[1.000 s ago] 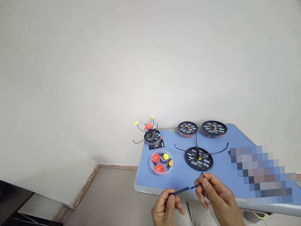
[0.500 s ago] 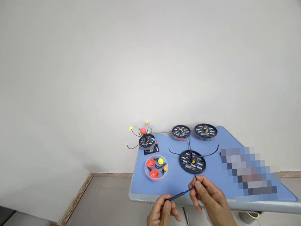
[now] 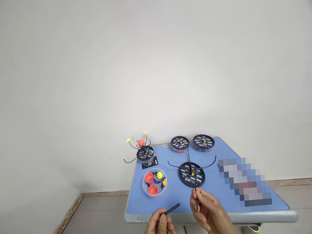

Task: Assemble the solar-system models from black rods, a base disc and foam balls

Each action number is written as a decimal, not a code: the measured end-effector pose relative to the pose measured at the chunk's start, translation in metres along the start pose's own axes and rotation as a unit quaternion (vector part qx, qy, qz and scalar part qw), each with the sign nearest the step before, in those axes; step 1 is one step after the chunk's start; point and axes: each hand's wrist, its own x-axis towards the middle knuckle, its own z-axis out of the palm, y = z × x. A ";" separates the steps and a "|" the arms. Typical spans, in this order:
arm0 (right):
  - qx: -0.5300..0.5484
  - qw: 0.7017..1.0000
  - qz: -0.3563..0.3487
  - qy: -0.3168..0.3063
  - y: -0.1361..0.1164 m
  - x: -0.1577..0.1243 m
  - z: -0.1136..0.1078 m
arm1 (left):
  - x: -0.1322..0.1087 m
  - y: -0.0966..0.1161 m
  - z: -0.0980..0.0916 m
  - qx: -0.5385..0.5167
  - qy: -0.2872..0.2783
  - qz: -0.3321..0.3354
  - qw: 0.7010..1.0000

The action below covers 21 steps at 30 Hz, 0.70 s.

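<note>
Pinched in my left hand (image 3: 156, 229) is a short black tube (image 3: 173, 208), its free end pointing up and to the right. The fingers of my right hand (image 3: 212, 214) close on a thin black rod (image 3: 197, 203), held nearly upright and apart from the tube. Just beyond my right hand lies a round black base (image 3: 185, 181) printed with planets. Curved black arms (image 3: 208, 166) spread from its centre post. To its left, a clear round tub (image 3: 144, 188) contains red half-shells (image 3: 153, 189), a yellow piece (image 3: 159, 175), small coloured balls and black parts.
An assembled planet model (image 3: 145, 153) with coloured balls stands at the blue table's (image 3: 142, 207) back left, on a black card (image 3: 152, 163). Two closed round containers (image 3: 180, 143) sit along the wall. A pixelated object (image 3: 245, 182) lies at the right.
The thin rod has come away from the tube in my left hand and turned nearly upright. My hands are a little further apart. The whole view has shifted somewhat.
</note>
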 end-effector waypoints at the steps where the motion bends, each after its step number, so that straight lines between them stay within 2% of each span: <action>1: 0.007 1.000 0.017 -0.010 -0.002 0.000 0.001 | 0.002 0.000 0.000 0.022 -0.007 0.041 0.999; 4: 0.027 0.996 0.069 -0.047 -0.004 -0.001 0.001 | 0.010 0.006 0.002 0.112 -0.044 0.196 0.973; 6: 0.033 0.991 0.110 -0.072 -0.003 -0.001 0.000 | 0.014 0.013 0.008 0.163 -0.105 0.273 0.942; 7: 0.035 0.987 0.130 -0.083 -0.001 -0.001 -0.001 | 0.015 0.018 0.012 0.177 -0.149 0.288 0.929; 10: 0.047 0.977 0.180 -0.100 0.003 -0.001 -0.002 | 0.017 0.030 0.025 0.186 -0.250 0.252 0.916; 12: 0.059 0.974 0.194 -0.100 0.004 -0.002 -0.004 | 0.016 0.034 0.031 0.187 -0.289 0.215 0.914; 18: 0.059 0.969 0.214 -0.108 0.003 0.000 -0.010 | 0.019 0.035 0.032 0.180 -0.360 0.157 0.902; 21: 0.036 0.968 0.225 -0.102 0.002 0.001 -0.011 | 0.021 0.036 0.033 0.170 -0.370 0.130 0.904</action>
